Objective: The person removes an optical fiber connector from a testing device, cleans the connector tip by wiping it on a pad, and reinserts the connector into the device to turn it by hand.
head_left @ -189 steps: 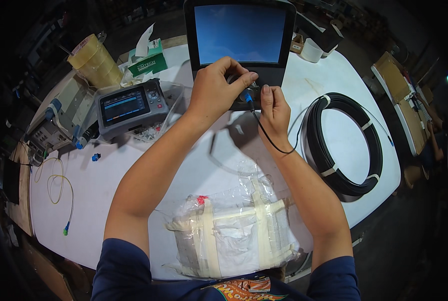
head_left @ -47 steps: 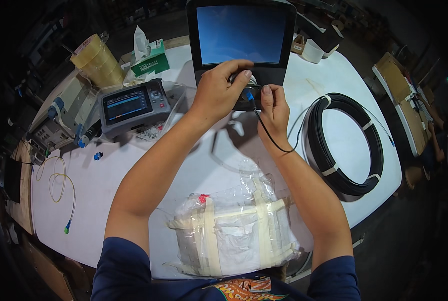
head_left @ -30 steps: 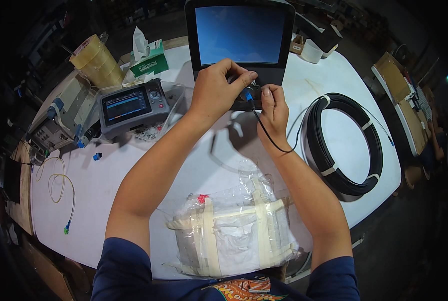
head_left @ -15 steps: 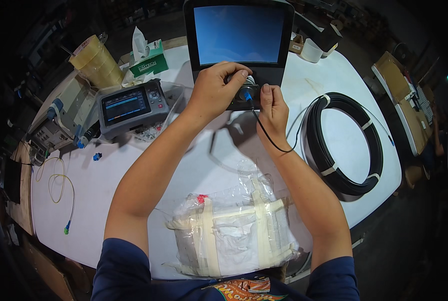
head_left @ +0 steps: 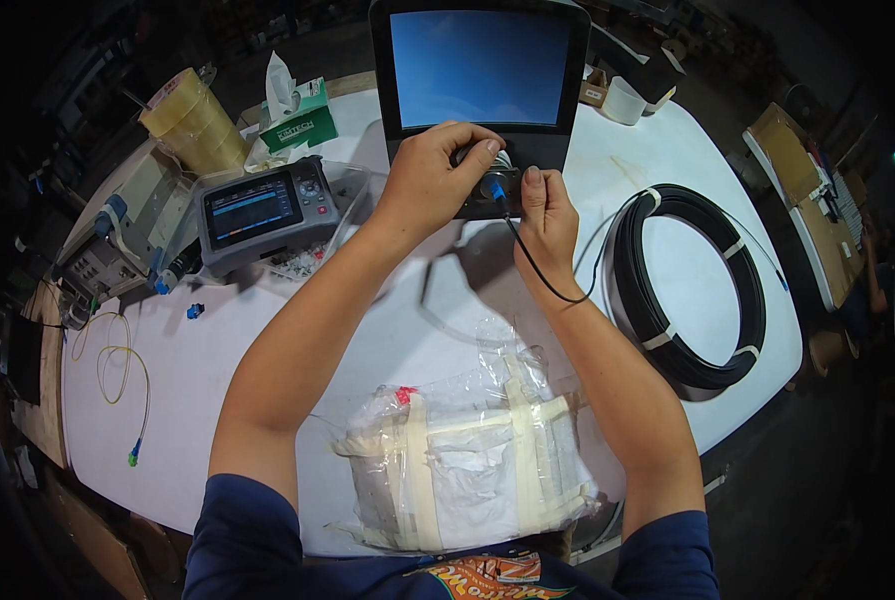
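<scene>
A black fibre-inspection device with a blue-lit screen [head_left: 479,68] stands at the far middle of the table. A blue fibre connector [head_left: 495,187] sits in the round port on its front, and a thin black cable [head_left: 524,258] runs down from it across my right wrist. My left hand [head_left: 439,178] curls around the round part just above the connector, with thumb and forefinger closed near it. To the right of the port, my right hand [head_left: 547,215] is closed with the thumb up against the device. Whatever its fingers grip is hidden.
A coiled black cable [head_left: 630,285] lies at right. Nearest me is a taped, plastic-wrapped bundle [head_left: 472,470]. A handheld tester [head_left: 257,215] rests on a clear tray at left, near tape rolls [head_left: 192,122], a tissue box [head_left: 302,120], a blue adapter [head_left: 195,311] and a yellow patch cord [head_left: 147,390].
</scene>
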A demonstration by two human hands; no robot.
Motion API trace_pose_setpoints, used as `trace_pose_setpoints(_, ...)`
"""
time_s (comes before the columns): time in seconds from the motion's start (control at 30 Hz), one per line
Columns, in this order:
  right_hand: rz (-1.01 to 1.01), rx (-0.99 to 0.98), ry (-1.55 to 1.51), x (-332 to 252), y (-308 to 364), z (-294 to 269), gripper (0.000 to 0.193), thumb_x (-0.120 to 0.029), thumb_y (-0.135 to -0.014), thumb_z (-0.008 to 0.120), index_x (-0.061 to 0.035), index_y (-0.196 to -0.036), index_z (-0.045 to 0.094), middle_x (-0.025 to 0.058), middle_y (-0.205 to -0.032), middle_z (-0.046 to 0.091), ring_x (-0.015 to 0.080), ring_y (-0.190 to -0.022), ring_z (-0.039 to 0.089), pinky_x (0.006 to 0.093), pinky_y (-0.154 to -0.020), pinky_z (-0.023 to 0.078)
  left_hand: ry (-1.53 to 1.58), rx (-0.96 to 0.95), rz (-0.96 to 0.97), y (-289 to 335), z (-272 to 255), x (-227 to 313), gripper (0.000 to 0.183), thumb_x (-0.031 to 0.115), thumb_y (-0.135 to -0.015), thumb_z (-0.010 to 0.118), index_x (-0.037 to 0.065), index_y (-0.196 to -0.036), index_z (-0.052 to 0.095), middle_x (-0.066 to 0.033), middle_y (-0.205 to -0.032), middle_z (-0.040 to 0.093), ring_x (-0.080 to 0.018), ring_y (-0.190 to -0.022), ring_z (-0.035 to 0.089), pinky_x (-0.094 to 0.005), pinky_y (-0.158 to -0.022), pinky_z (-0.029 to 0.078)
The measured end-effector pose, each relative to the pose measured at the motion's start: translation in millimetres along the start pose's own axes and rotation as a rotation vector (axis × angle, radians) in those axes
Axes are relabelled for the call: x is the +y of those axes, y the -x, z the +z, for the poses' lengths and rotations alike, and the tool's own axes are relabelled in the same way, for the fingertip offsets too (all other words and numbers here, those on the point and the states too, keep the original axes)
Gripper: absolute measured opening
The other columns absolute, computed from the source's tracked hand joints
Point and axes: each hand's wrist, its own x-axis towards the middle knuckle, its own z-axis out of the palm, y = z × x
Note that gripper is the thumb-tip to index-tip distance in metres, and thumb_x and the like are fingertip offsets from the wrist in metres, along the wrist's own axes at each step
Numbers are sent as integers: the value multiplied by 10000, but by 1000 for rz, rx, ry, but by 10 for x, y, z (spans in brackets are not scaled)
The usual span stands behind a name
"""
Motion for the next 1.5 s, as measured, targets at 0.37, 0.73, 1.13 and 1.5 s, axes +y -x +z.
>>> trace_pose_setpoints(0.37, -88, 11, -95, 65, 3, -6, 260, -257, -1113, 489, -18, -1068, 581, -7, -890, 561, 72, -781, 510, 236, -708, 433, -19, 75, -46, -8, 36, 113, 256, 227, -943, 782, -18, -1009, 749, -46, -827, 744, -68, -710, 627, -241, -635, 501)
trace_pose_setpoints(0.73, -58, 34, 30, 66, -29, 12, 332, -307, -1105, 515, -12, -968, 580, 74, -732, 588, 148, -676, 537, 312, -639, 461, 3, 73, 19, 16, 37, 83, 254, 239, -983, 724, 2, -1068, 755, -52, -895, 748, -97, -800, 664, -257, -718, 522)
trace_pose_setpoints(1.13, -73, 1, -37, 42, 1, 1, 300, -282, -1119, 495, -24, -991, 577, -15, -815, 540, 71, -746, 469, 244, -671, 409, 1, 1, -2, -2, -13, 48, 232, 158, -998, 625, -2, -1101, 758, -78, -994, 738, -135, -899, 668, -283, -818, 527)
trace_pose_setpoints(1.5, -122, 58, -68, 34, -5, 33, 255, -223, -1086, 498, -11, -987, 597, 71, -764, 611, 155, -699, 549, 308, -662, 464, -14, -7, -10, 4, -29, 65, 233, 176, -996, 636, 4, -1093, 759, -67, -993, 735, -131, -899, 662, -285, -821, 524)
